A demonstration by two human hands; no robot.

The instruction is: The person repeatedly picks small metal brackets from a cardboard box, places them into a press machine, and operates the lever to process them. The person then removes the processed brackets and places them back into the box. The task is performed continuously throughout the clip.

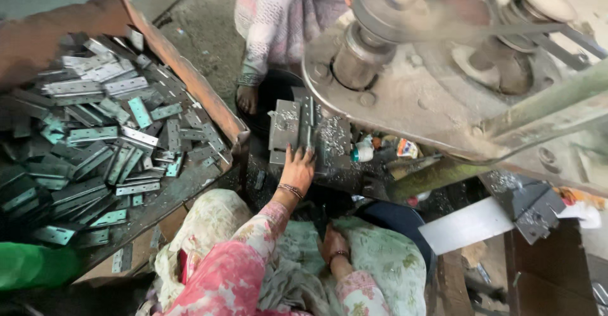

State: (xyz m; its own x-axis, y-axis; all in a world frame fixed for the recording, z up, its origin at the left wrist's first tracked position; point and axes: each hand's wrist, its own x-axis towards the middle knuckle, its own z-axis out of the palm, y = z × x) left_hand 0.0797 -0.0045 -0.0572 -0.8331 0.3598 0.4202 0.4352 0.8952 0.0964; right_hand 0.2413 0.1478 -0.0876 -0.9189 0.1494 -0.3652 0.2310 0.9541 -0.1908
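Two hands show in the head view. Reaching forward, the left hand point(297, 167) lies with its fingers spread flat on the grey metal die block point(297, 126) of the press, touching its front edge just below the big flywheel point(405, 69). Down on the lap rests the right hand point(332, 242), on a pale green cloth point(380, 259); its fingers curl downward, and I cannot tell whether they pinch anything. Left of the hands, a rusty tray point(190, 75) holds a heap of flat metal hinge plates point(107, 139). Beyond the press, another person's bare foot point(247, 97) stands on the floor.
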